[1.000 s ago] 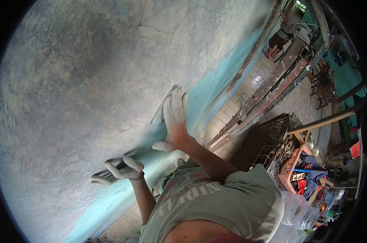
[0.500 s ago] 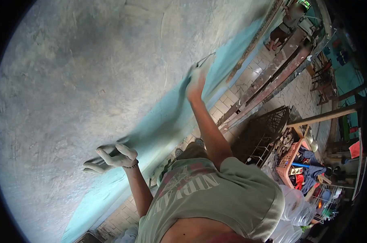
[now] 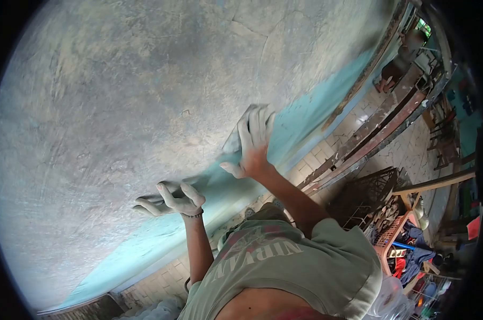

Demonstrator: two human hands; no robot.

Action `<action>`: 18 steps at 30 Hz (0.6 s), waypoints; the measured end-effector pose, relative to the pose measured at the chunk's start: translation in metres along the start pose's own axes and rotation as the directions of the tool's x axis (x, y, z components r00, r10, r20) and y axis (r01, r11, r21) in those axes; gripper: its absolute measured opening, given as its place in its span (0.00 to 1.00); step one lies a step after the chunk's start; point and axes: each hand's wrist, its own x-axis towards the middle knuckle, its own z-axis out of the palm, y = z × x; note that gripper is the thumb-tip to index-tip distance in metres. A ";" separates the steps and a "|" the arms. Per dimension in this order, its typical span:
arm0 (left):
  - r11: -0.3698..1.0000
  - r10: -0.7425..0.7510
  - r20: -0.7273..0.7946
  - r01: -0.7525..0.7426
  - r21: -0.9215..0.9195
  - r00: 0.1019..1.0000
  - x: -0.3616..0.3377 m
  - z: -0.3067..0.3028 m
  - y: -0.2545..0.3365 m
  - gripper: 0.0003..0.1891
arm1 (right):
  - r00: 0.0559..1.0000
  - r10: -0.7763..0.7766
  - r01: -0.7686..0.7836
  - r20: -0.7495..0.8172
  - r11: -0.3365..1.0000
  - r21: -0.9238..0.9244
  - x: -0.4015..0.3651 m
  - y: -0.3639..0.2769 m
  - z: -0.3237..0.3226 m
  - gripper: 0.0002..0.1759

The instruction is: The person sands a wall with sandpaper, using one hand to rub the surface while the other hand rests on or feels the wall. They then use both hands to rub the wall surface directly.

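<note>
Pale dust coats both of my hands. My right hand (image 3: 254, 141) lies flat with its fingers on a thin grey sheet of sandpaper (image 3: 232, 145), pressing it to the wall (image 3: 129, 96). The sheet's edges show past the fingertips and beside the thumb; its underside is hidden. Lower down and to the left, my left hand (image 3: 172, 201), with a dark bracelet at the wrist, has its fingers apart and bent, at the wall's surface. Nothing shows in it. The wall is worn grey with a hairline crack, above a turquoise lower band (image 3: 220, 188).
A wooden beam frame (image 3: 369, 128) runs along the right. Beside me stand a dark crate (image 3: 364, 194), a pink basket (image 3: 393, 232) of cloths and clear plastic containers (image 3: 388, 298). Another person (image 3: 406, 58) is at the far upper right.
My right hand has come down and left along the wall with the sandpaper, its fingers now more visible. The view has shifted, and my left hand appears slightly farther right.
</note>
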 end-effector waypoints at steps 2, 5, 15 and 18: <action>0.995 0.063 0.013 -0.063 0.075 0.998 0.001 0.001 0.001 0.30 | 0.997 0.035 -0.035 -0.064 0.999 0.000 0.002 0.011 -0.001 0.63; 0.978 0.157 0.040 -0.161 0.133 0.987 -0.007 0.002 -0.009 0.28 | 0.986 0.020 -0.016 -0.168 1.000 0.022 0.069 0.013 -0.024 0.62; 0.999 0.001 -0.042 0.001 0.051 0.999 -0.006 0.003 0.003 0.27 | 0.999 0.029 -0.029 0.017 0.999 0.031 0.011 0.006 -0.021 0.52; 0.986 0.111 0.013 -0.112 0.125 0.994 -0.018 0.001 -0.008 0.26 | 0.980 -0.031 0.053 -0.196 0.993 0.109 0.064 0.005 -0.023 0.44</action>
